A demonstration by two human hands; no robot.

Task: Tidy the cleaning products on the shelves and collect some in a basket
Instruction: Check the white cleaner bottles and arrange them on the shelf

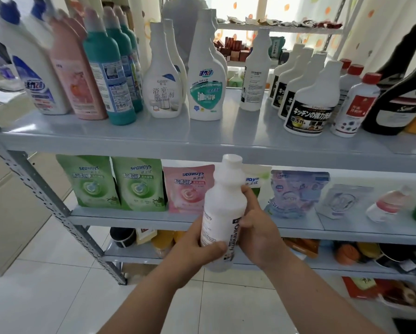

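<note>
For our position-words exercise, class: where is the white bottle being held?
Centre of the head view: the white bottle is roughly upright between the left hand and right hand, in front of the pink pouch on the middle shelf.

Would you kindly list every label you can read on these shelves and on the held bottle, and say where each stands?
"seaways": green pouch and pink pouch, middle shelf.
"浴室除垢剂": white bottle, top shelf.
"キッチンの": black-labelled bottle, top shelf.
"Oil enemy", roughly: held bottle.
All other print is too small or blurred.
</note>
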